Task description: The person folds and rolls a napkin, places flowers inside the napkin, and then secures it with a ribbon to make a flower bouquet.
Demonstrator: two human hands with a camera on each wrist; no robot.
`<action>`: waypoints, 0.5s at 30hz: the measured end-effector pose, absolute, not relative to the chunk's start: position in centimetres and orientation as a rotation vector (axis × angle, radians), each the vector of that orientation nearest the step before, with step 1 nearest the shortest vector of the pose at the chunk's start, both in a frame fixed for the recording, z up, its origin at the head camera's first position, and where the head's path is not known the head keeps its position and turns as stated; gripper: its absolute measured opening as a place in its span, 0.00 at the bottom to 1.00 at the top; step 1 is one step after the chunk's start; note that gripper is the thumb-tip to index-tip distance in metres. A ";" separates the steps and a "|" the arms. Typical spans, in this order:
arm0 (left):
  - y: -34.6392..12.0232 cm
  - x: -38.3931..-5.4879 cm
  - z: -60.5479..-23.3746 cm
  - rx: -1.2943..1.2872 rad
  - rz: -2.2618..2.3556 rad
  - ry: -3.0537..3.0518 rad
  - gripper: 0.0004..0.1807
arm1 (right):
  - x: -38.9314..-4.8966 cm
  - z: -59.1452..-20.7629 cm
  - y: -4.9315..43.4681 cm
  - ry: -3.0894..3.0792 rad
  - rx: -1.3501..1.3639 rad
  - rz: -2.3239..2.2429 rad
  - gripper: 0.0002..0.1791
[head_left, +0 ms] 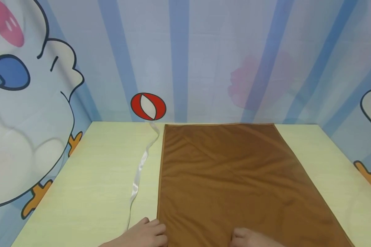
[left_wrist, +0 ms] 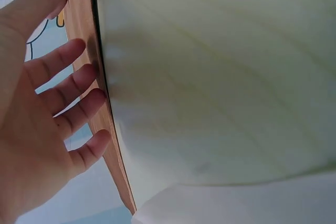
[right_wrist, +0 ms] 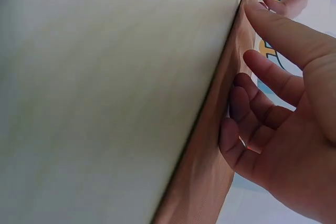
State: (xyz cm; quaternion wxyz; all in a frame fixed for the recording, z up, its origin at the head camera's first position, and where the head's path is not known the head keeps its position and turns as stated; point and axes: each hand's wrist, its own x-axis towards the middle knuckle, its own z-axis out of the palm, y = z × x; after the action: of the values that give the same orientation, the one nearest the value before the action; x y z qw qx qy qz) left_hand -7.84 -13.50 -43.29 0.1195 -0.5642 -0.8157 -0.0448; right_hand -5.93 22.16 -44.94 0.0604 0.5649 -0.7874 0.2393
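A brown cloth lies spread over the pale table, lightly wrinkled. My left hand is at its left edge near the front. In the left wrist view, the left hand has loosely bent, spaced fingers, with fingertips right at the cloth. On the front part of the cloth is my right hand, palm down. The right wrist view shows the right hand with relaxed, partly bent fingers touching the cloth; nothing is pinched between thumb and fingers.
A white ribbon runs along the pale table left of the cloth, up to a red-and-white oval at the back. Behind stands a blue striped backdrop with cartoon figures on both sides.
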 end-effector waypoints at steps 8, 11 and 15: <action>-13.1 -8.0 -43.2 -1.733 -0.172 -2.353 0.07 | -6.2 -45.1 22.1 -2.215 1.886 0.570 0.11; -13.1 -8.2 -43.3 -1.773 -0.257 -2.331 0.07 | -6.1 -45.1 22.3 -2.244 1.893 0.613 0.12; -13.1 -8.5 -43.3 -1.829 -0.332 -2.324 0.07 | -6.0 -44.9 22.3 -2.287 1.922 0.689 0.12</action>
State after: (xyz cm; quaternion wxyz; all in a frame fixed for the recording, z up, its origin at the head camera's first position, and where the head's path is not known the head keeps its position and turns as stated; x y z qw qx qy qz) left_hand -8.54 -13.13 -43.35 0.0826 -0.6125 -0.7782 -0.1111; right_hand -6.00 22.27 -44.87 0.0378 0.6264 -0.7455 0.2246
